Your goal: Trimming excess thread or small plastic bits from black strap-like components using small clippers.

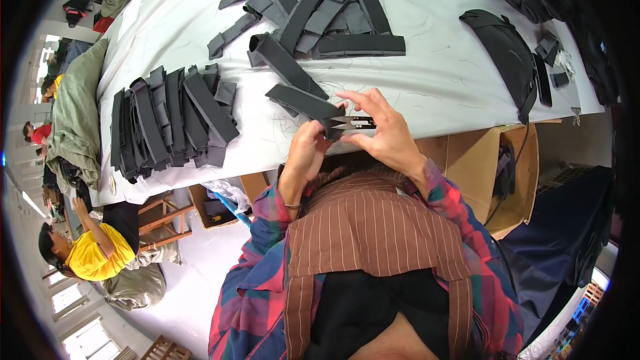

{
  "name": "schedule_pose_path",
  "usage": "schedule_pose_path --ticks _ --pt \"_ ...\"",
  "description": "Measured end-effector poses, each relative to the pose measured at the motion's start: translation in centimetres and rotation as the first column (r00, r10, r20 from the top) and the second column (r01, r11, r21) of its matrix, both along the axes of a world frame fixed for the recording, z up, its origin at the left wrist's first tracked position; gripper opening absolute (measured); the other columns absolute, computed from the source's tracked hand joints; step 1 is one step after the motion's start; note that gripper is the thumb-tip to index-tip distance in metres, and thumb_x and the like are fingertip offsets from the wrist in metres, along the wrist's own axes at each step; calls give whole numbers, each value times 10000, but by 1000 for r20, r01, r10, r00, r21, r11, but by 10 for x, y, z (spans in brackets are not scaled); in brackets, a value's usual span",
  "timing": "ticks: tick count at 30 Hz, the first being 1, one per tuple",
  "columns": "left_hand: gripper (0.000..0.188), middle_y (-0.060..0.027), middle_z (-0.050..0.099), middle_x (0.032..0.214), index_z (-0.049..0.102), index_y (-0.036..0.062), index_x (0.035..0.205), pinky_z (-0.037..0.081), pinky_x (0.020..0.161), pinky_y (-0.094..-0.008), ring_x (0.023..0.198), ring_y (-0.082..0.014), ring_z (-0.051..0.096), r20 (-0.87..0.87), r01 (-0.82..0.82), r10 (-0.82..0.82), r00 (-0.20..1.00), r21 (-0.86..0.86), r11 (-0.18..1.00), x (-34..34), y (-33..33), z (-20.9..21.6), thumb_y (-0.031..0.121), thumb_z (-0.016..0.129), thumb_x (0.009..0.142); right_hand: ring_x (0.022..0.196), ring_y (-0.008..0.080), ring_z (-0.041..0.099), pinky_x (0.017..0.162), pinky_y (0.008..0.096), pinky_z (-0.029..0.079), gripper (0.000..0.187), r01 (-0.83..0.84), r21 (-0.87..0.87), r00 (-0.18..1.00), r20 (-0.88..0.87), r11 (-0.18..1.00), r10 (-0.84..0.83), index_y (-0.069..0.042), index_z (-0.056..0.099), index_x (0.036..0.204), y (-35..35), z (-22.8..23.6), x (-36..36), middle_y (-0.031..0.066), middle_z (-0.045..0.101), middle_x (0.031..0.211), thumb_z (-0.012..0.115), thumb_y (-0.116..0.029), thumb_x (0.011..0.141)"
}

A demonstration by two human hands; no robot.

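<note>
My left hand [308, 150] is closed on the near end of a dark grey fabric strip [300, 102], just above the table's front edge. In my right hand [385, 127] is a pair of thread snips [360, 123], its pointed metal blades directed left at the strip's end. The blade tips reach the fabric; whether they touch a thread is too small to tell. Beyond the held strip, another folded strip [288, 65] lies slanting on the white cloth. A loose heap of similar strips [327, 10] lies farther back, and a neater row of strips [167, 117] lies to the left.
Loose threads litter the white table covering [427, 87]. A black bag-like piece [500, 53] and a phone [542, 80] lie at the right. Below the table's edge stand a cardboard box [520, 173] and a wooden stool [163, 220]. A person in yellow [100, 253] is at the left.
</note>
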State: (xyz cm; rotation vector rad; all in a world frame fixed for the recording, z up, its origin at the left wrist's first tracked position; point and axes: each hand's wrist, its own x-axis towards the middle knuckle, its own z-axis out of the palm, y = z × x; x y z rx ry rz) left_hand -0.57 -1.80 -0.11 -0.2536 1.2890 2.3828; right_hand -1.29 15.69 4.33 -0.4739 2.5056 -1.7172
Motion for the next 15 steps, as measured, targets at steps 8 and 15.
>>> schedule_pose_path --ticks 8,15 --pt "416 -85 591 1166 520 -26 1272 451 884 -326 1050 -167 558 110 20 -78 991 449 893 5 -13 27 102 527 876 820 165 586 732 287 467 162 -156 -162 986 -89 974 143 -13 609 817 8 -8 -1 44 575 875 671 56 684" --pt "247 -19 639 925 627 3 1091 473 713 -248 836 -66 565 -212 21 -104 972 -361 932 9 2 0 177 592 920 646 149 580 583 267 439 91 4 -203 1000 -24 979 -9 -27 634 813 -5 -21 -10 49 611 746 691 -10 744"
